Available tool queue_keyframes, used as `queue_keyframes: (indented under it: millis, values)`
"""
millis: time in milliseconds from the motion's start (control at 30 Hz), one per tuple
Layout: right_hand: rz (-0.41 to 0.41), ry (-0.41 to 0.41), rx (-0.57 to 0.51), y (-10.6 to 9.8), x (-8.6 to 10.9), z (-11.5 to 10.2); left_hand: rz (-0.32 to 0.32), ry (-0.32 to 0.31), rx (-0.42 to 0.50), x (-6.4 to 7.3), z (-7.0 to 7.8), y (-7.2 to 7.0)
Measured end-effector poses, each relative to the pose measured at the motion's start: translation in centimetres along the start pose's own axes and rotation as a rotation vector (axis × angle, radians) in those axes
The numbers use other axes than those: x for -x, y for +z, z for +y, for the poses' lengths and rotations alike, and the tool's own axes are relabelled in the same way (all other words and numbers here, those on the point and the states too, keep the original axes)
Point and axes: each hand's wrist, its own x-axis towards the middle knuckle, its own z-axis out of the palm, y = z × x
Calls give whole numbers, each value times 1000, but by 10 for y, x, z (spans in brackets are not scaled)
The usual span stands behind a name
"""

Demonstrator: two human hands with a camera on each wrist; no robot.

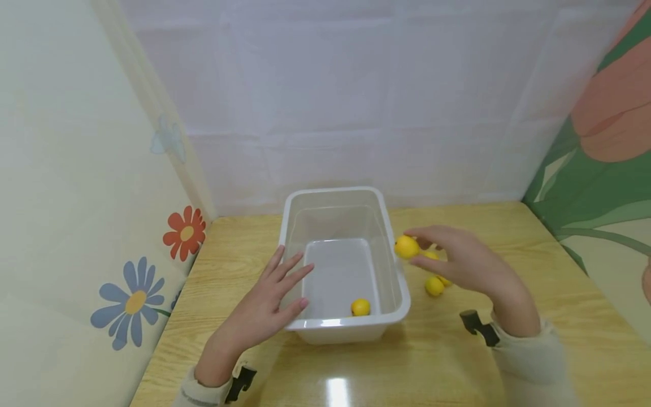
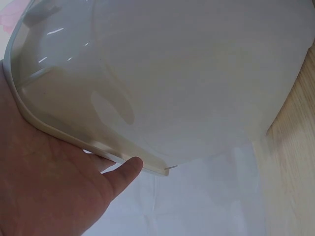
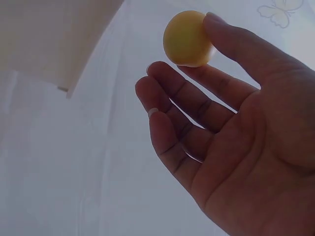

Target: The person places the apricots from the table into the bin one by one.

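Note:
Between thumb and index finger my right hand (image 1: 465,260) pinches a small yellow lemon (image 1: 407,247), held up at the right rim of a pale plastic bin (image 1: 347,323). The right wrist view shows this lemon (image 3: 188,39) at the fingertips, the other fingers loosely bent. My left hand (image 1: 261,305) spreads its fingers over the bin's left rim, the thumb near the front corner. In the left wrist view the bin's wall (image 2: 197,88) fills most of the picture, with the thumb at its rim. Another lemon (image 1: 360,307) lies inside the bin near its front right corner.
Several more lemons (image 1: 434,286) lie on the wooden table (image 1: 437,350) right of the bin, partly hidden behind my right hand. A white cloth backdrop (image 1: 325,102) rises behind the table. Flower-printed panels (image 1: 134,302) stand along both sides.

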Motion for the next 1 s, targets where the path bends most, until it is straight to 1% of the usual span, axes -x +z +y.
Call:
queue_keyframes:
  millis: [67,367,667,833,1000]
  values:
    - [1,-22,-9,2,-4,-5,1,-2,3,0,0,0]
    - [-27,-65,-65,13,-18,-20,-7,-9,4,1,-2,1]
    - [-31,-148,-138,26,-26,-24,-5,-3,11,0,-2,1]
    - [-44,-171,-186,29,-29,-27,-4,-3,9,0,-3,1]
    - [-78,-156,-211,33,-32,-32,-2,-3,10,0,-2,1]
